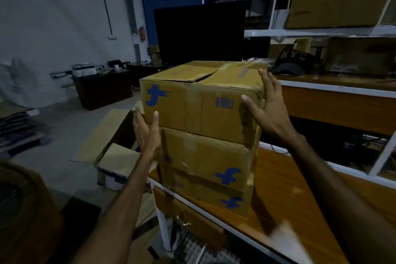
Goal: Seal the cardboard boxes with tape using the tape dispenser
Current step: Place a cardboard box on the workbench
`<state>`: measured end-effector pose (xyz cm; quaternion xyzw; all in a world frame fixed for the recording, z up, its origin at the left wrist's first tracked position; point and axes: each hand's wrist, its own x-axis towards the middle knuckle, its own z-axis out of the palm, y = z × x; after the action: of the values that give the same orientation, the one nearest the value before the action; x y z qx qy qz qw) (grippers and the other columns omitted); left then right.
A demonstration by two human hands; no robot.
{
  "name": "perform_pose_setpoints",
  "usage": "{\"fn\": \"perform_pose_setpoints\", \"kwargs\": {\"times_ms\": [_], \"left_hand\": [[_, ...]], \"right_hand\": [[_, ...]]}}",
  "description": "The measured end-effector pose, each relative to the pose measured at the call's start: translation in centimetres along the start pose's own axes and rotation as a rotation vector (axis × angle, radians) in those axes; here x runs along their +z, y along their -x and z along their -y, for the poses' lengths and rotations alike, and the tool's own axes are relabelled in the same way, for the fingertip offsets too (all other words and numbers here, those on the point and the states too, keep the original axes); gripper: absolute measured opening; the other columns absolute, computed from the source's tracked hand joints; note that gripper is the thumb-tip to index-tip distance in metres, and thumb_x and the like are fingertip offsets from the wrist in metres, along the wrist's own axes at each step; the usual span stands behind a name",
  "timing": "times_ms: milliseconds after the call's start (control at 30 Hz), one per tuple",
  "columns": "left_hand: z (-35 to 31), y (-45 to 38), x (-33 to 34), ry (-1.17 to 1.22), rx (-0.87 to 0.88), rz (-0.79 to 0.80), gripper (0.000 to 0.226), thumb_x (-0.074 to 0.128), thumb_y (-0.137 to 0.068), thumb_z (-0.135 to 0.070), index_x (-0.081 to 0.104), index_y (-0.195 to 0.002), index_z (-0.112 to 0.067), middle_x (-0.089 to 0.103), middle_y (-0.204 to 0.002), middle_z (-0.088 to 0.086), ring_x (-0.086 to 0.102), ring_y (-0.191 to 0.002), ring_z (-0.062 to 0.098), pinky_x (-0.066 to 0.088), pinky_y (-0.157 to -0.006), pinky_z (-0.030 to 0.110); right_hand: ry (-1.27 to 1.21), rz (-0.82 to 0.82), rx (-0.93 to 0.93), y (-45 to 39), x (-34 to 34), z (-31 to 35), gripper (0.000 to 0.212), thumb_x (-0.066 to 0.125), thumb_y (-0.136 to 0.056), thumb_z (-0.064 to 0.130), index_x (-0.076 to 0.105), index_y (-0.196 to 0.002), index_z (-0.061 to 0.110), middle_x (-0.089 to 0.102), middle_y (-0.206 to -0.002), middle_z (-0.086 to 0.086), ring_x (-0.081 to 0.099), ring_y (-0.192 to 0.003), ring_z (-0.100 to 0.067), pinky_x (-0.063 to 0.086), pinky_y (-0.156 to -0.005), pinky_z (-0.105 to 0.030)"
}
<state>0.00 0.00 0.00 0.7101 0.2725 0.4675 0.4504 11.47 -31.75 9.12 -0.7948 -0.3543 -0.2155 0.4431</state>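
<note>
Three cardboard boxes stand stacked at the near-left corner of a wooden worktop (pixel 300 188) with a white edge. The top box (pixel 201 100) bears a blue logo on its front face; its upper flaps are folded down but not flush, one flap lying raised over the other, with a strip of old tape visible toward the right rear. The middle box (pixel 205 161) and the bottom box (pixel 214 195) each carry the same blue mark and show worn tape on their front faces. The left hand (pixel 146 130) is placed at the lower left corner of the top box, thumb up against the front face, fingers (pixel 137 120) wrapped round the left side and partly hidden. The right hand (pixel 264 109) is spread flat against the right side of the top box, fingers (pixel 267 83) wide and reaching up to the top edge, thumb on the front face. The top box is thus held between both palms while resting on the stack. No tape dispenser can be made out. On the floor to the left lies an open carton (pixel 111 146) with its flaps spread. A dark cap (pixel 291 64) rests on the farther bench behind the stack.
</note>
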Motion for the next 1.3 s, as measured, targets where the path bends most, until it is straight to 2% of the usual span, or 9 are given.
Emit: {"fn": "perform_pose_setpoints", "kwargs": {"times_ms": [233,333,433,600,700,833,1100,1200,1300], "left_hand": [[-1.0,-3.1,0.4,0.095,0.005,0.078,0.097,0.045,-0.088,-0.081,0.021,-0.166,-0.028,0.034,-0.168,-0.002,0.034,-0.152,0.026,0.020,-0.124,0.055],[-1.8,-2.8,1.2,0.212,0.036,0.067,0.092,0.050,-0.090,-0.071,0.025,-0.164,-0.023,0.037,-0.158,-0.012,0.035,-0.145,0.013,0.021,-0.118,0.038],[-2.3,-2.5,1.3,0.314,0.084,0.075,0.084,0.054,-0.091,-0.066,0.032,-0.160,-0.022,0.039,-0.147,-0.017,0.038,-0.135,0.004,0.028,-0.109,0.027],[-3.3,-0.1,2.5,0.298,-0.011,0.126,0.114,0.046,-0.081,-0.084,0.010,-0.167,-0.020,0.015,-0.173,0.006,0.024,-0.155,0.025,0.019,-0.121,0.039],[-4.8,1.8,3.4,0.369,0.033,0.158,0.122,0.047,-0.072,-0.088,0.011,-0.167,-0.021,0.018,-0.172,0.004,0.024,-0.152,0.017,0.021,-0.120,0.038],[-8.4,4.9,6.0,0.425,0.093,0.192,0.118,0.050,-0.076,-0.087,0.012,-0.167,-0.023,0.014,-0.173,-0.004,0.015,-0.155,0.009,0.015,-0.126,0.036],[-15.1,15.8,13.7,0.500,0.154,0.412,0.094,0.052,-0.092,-0.068,0.017,-0.165,-0.021,0.022,-0.167,-0.007,0.024,-0.154,0.012,0.024,-0.122,0.033],[-15.5,20.1,16.4,0.503,0.123,0.513,0.101,0.056,-0.087,-0.083,0.022,-0.165,-0.028,0.027,-0.170,0.000,0.026,-0.157,0.025,0.026,-0.126,0.056],[-15.8,25.3,17.9,0.500,0.072,0.576,0.107,0.054,-0.084,-0.086,0.015,-0.167,-0.031,0.017,-0.173,-0.002,0.019,-0.159,0.025,0.022,-0.127,0.058]], "right_hand": [[-0.214,-0.179,0.110,-0.7,3.4,-0.1,0.066,0.060,-0.089,0.078,0.047,-0.149,0.052,0.028,-0.171,-0.001,0.031,-0.156,-0.027,0.041,-0.118,-0.063],[-0.272,-0.235,0.120,-0.8,4.0,-0.4,0.045,0.066,-0.085,0.082,0.058,-0.122,0.059,0.041,-0.161,0.015,0.040,-0.153,-0.028,0.047,-0.111,-0.066],[-0.256,-0.293,0.118,-0.4,3.7,-0.2,0.044,0.070,-0.084,0.079,0.060,-0.119,0.054,0.047,-0.150,0.032,0.040,-0.154,-0.024,0.046,-0.112,-0.066],[-0.210,-0.388,0.084,1.3,0.9,1.0,0.056,0.070,-0.085,0.071,0.062,-0.123,0.030,0.050,-0.156,0.018,0.034,-0.157,-0.022,0.042,-0.120,-0.054],[-0.193,-0.446,0.032,2.7,-2.2,1.4,0.062,0.071,-0.086,0.067,0.064,-0.125,0.020,0.032,-0.138,0.058,0.033,-0.158,-0.021,0.045,-0.115,-0.041],[-0.195,-0.543,-0.015,6.2,-7.6,0.7,0.050,0.070,-0.088,0.060,0.063,-0.121,0.022,0.030,-0.126,0.070,0.030,-0.159,-0.021,0.038,-0.116,-0.032],[-0.060,-0.683,0.094,15.8,-20.3,-3.2,0.056,0.069,-0.090,0.062,0.064,-0.127,0.020,0.040,-0.155,0.023,0.029,-0.159,-0.014,0.029,-0.112,-0.008],[0.006,-0.691,0.141,20.2,-24.1,-5.0,0.059,0.069,-0.090,0.063,0.063,-0.130,0.020,0.037,-0.166,0.005,0.029,-0.159,-0.016,0.029,-0.114,-0.007],[0.010,-0.693,0.198,24.3,-26.4,-6.6,0.059,0.067,-0.090,0.068,0.061,-0.129,0.025,0.037,-0.170,-0.009,0.032,-0.158,-0.018,0.032,-0.111,-0.004]]}}
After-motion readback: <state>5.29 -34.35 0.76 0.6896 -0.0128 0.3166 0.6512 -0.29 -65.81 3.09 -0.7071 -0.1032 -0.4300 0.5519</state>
